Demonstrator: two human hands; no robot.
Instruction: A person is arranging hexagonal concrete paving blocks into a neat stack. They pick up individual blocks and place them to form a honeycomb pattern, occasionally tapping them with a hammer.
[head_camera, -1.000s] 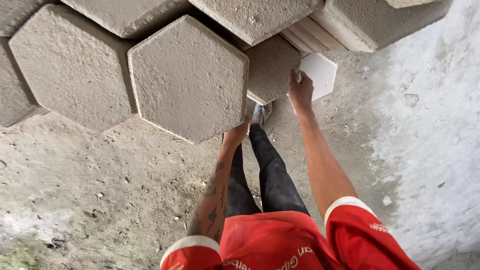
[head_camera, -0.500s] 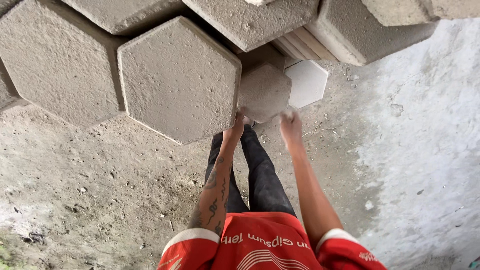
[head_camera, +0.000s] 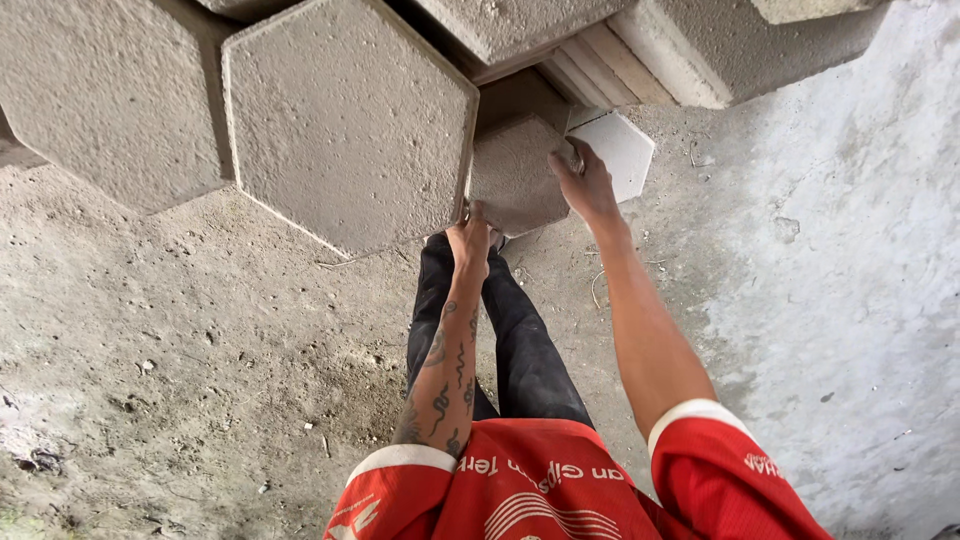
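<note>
Between the two hands, just above the middle of the view, sits a small grey hexagonal concrete block (head_camera: 515, 175), tilted and raised off the ground. At its six-o'clock corner the left hand (head_camera: 470, 240) presses up against the lower edge, fingers curled under it; at its three-o'clock side the right hand (head_camera: 585, 185) clamps the upper right edge, fingers wrapped over the rim. Both hands hold this one block between them. Toward nine o'clock from it, a much larger hexagonal paver (head_camera: 345, 120) overlaps its left side, and another big hexagonal slab (head_camera: 105, 95) lies further out the same way. At two o'clock a white hexagonal tile (head_camera: 625, 150) rests just behind the right hand. Toward twelve o'clock, pale wooden planks (head_camera: 610, 70) show under a stack of concrete blocks (head_camera: 720, 45). Below, dark trousers (head_camera: 515, 340) and a red shirt (head_camera: 540, 490) stand over a dusty concrete floor (head_camera: 180, 350).
</note>
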